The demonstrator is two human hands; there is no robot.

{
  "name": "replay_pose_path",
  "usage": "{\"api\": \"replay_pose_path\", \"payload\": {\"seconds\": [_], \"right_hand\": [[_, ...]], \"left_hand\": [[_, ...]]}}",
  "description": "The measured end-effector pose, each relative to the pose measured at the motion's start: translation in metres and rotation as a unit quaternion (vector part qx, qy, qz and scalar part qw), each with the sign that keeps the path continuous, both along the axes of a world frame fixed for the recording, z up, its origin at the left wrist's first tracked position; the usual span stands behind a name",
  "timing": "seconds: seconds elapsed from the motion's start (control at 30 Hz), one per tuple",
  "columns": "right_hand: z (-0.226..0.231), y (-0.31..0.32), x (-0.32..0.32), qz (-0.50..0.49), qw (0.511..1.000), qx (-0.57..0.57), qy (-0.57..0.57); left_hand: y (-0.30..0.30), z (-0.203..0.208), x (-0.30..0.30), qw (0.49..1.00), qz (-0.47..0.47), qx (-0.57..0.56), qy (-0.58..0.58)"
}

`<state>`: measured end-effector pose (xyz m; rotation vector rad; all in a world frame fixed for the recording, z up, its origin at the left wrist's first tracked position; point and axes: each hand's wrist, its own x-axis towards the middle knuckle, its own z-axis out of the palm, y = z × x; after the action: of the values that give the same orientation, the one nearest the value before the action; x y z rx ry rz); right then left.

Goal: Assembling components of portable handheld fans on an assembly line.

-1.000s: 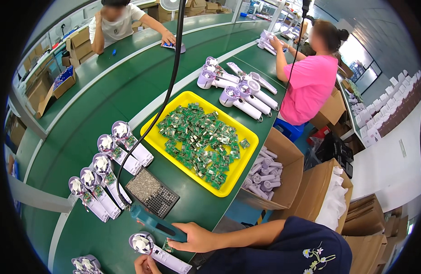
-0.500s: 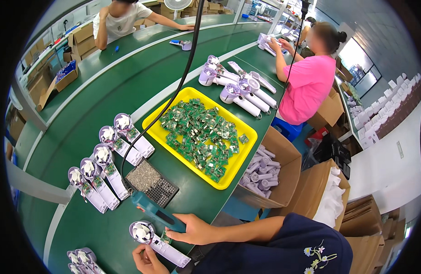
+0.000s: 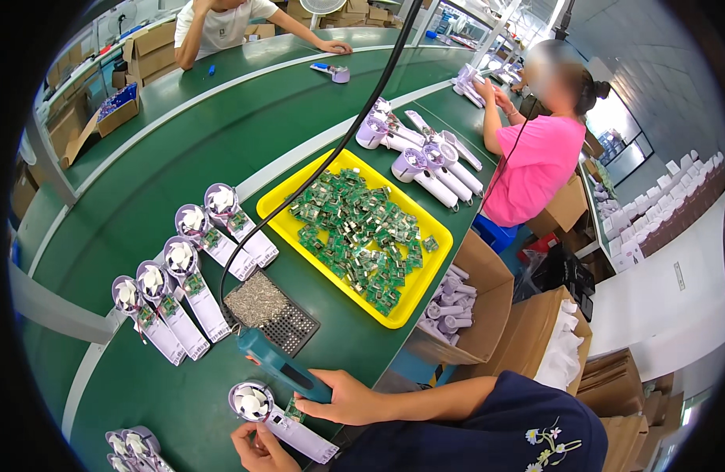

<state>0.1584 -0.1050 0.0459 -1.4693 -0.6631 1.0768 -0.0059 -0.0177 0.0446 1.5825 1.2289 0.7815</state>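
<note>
My right hand [image 3: 348,398] is wrapped round a teal electric screwdriver [image 3: 282,365], its front end toward the upper left above the table. Below it lies an opened lavender-and-white handheld fan [image 3: 303,439] with white blades in its round head. My left hand [image 3: 262,450] pinches the edge of this fan near the junction of head and handle. A small green circuit board [image 3: 294,408] shows between the fan handle and my right fingers; I cannot tell whether the fingers touch it. Beside the screwdriver sits a black perforated screw tray [image 3: 301,329], partly covered with small screws.
Several opened fans [image 3: 191,303] lie left of the screw tray, more [image 3: 134,448] at lower left. A yellow tray [image 3: 394,321] holds circuit boards. A black cable [image 3: 355,126] hangs across the view. Co-workers sit beyond; a carton [image 3: 488,315] of lavender parts stands right.
The whole view has shifted slightly. My right hand still holds the screwdriver over the fan, and my left fingers stay at the fan's edge.
</note>
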Motion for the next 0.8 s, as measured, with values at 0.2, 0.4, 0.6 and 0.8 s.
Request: {"api": "replay_pose_path", "payload": {"seconds": [0.2,0.4,0.6,0.8], "right_hand": [[0.003,0.000,0.000,-0.013,1.000,-0.010,0.006],[0.013,-0.002,-0.003,-0.026,0.999,-0.019,0.013],[0.011,0.005,-0.012,-0.018,0.997,-0.078,-0.001],[0.040,0.001,0.000,-0.118,0.982,-0.147,0.026]], "left_hand": [[-0.002,0.003,0.002,1.000,-0.007,-0.014,0.002],[-0.005,0.006,-0.002,0.999,-0.033,-0.009,0.002],[-0.009,-0.021,-0.019,0.996,-0.003,-0.067,-0.052],[-0.001,0.002,0.012,0.994,-0.034,-0.048,-0.087]]}}
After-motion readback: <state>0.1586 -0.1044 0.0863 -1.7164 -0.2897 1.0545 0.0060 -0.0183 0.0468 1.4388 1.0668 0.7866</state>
